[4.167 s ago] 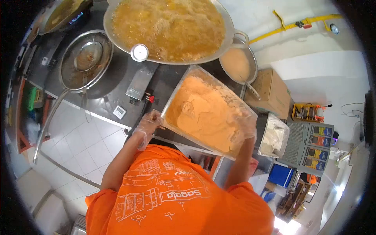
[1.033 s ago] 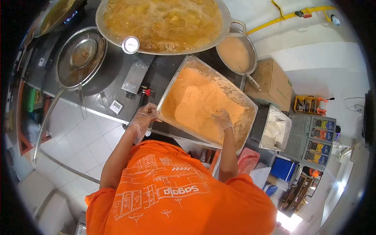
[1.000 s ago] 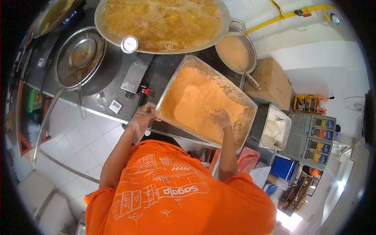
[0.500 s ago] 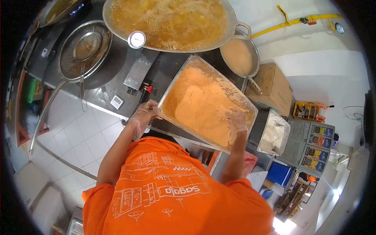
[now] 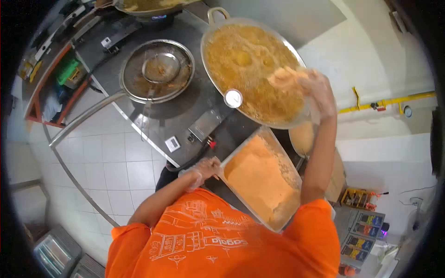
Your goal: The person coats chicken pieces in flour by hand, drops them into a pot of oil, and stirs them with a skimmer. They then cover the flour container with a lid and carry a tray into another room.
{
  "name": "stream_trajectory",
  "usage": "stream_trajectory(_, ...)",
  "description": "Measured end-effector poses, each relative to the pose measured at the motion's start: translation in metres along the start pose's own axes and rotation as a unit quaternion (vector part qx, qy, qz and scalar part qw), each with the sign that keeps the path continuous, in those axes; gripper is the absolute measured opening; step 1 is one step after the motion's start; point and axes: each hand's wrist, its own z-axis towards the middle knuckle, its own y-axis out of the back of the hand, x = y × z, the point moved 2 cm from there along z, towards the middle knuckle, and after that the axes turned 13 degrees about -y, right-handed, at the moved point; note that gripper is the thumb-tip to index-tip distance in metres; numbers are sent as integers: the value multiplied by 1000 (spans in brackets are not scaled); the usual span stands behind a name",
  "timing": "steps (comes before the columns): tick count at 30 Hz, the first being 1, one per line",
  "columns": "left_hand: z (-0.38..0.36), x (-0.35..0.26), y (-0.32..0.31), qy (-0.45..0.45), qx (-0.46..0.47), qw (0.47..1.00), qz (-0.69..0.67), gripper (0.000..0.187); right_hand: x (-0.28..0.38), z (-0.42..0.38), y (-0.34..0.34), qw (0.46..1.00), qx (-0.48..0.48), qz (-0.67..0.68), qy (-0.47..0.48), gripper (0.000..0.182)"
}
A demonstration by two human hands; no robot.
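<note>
Your right hand gripped a coated piece above the oil pan, upper right of the frame. Your left hand was at the corner of the powder tray, lower centre; I couldn't tell whether it gripped.

Between strainer at left and wok at right, a narrow strip of counter admits passage, a metal box obstructing its near end and the right hand the wok's right side.
</note>
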Motion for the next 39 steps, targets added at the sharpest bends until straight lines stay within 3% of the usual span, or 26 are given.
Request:
stream_trajectory(2,10,39,-9,-18,-10,998,-55,26,48,50,-38,987,-21,-151,-42,32)
stream_trajectory(4,3,15,-4,-5,-6,997,-72,21,58,113,-67,968,-18,-252,10,33)
stream_trajectory(6,1,6,-4,8,-4,996,-90,17,111,102,-117,868,31,-455,198,35)
stream_trajectory(7,1,9,-5,12,-4,995,-95,16,107,128,-123,867,30,-454,205,35)
stream_trajectory(9,2,6,-5,13,-12,995,-99,16,75,221,-135,922,-19,-386,13,36)
stream_trajectory(10,-1,-2,-4,13,-12,998,-68,18,61,256,-144,923,-18,-384,20,36)
stream_trajectory(12,-6,-23,3,6,-5,1000,-12,19,49,296,-160,788,-63,-611,38,35)
stream_trajectory(16,-2,-16,3,14,4,998,-58,20,48,294,-157,772,-42,-629,82,31)
stream_trajectory(18,1,-2,-1,6,-1,997,-72,18,32,315,-142,771,-147,-605,135,26)
stream_trajectory(19,1,5,-5,-2,-7,996,-86,17,28,319,-131,772,-148,-605,128,26)
stream_trajectory(21,1,1,-5,5,4,1000,-29,17,45,297,-97,805,-169,-554,129,23)
stream_trajectory(23,4,-4,-1,15,29,999,33,17,71,227,-65,804,-135,-554,168,28)
stream_trajectory(25,5,-11,3,-115,1,956,270,21,103,108,-38,854,-116,-480,165,34)
stream_trajectory(26,2,-27,6,-125,1,949,289,22,98,66,-20,869,-117,-438,197,35)
stream_trajectory(27,0,-48,9,-138,2,942,308,23,84,28,-3,881,-122,-396,229,36)
stream_trajectory(28,0,-56,11,-148,-12,939,310,23,56,-8,9,885,-143,-399,193,36)
stream_trajectory(30,4,-71,9,-164,6,935,315,23,-24,-72,19,978,-106,-140,115,32)
stream_trajectory(32,10,-92,3,-158,-23,949,272,21,-169,-130,17,998,-31,-54,-13,33)
stream_trajectory(33,13,-100,-7,-158,-2,948,276,21,-187,-162,3,898,-71,-404,159,34)
stream_trajectory(34,16,-107,-18,-155,24,955,253,21,-329,-194,-6,758,-61,-638,122,31)
stream_trajectory(35,21,-116,-30,-153,44,960,230,22,-370,-217,-11,850,-18,-513,-121,32)
stream_trajectory(36,25,-127,-44,-131,82,959,239,24,-401,-245,-21,872,29,-339,-351,33)
stream_trajectory(37,30,-124,-56,-129,92,956,248,24,-426,-257,-30,875,26,-327,-356,33)
stream_trajectory(39,39,-109,-88,-105,117,949,273,25,-456,-275,-38,827,-56,-387,-404,42)
